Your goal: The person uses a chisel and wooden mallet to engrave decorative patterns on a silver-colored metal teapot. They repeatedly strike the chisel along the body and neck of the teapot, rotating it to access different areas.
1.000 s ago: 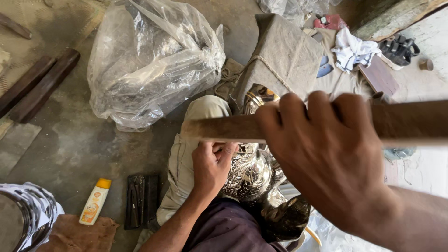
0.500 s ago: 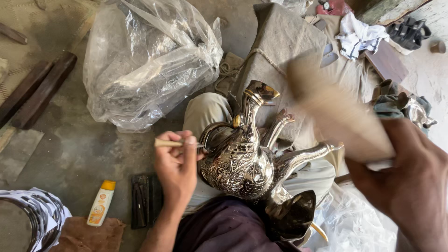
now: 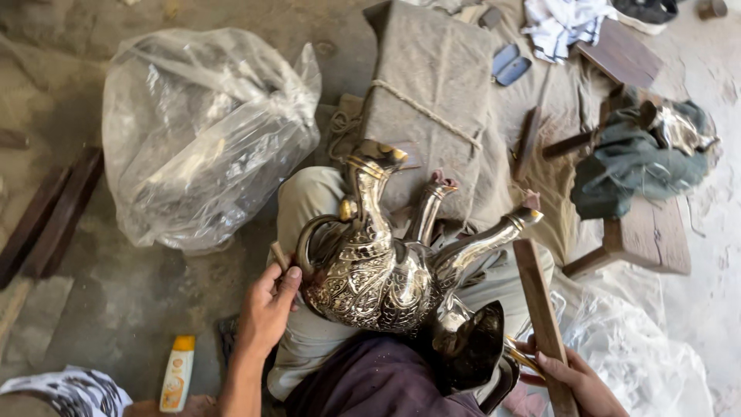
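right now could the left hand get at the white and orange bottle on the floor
Probably yes. The left hand holds a thin tool against the silver ewer, and the bottle lies on the bare floor just down and to the left of it, with nothing between them. The hand would have to leave the ewer first.

Ornate silver ewer [image 3: 370,266] upright on lap; thin punch [image 3: 279,255] beside handle; wooden stick [image 3: 540,309] tilted.

Glossy embossed metal ewer [image 3: 370,270], matt wooden stick [image 3: 543,316], crinkled clear plastic bag [image 3: 201,131]

Left hand [image 3: 266,313] grips chisel [image 3: 279,255] against engraved ewer [image 3: 370,270]; right hand [image 3: 575,378] holds wooden stick [image 3: 540,309].
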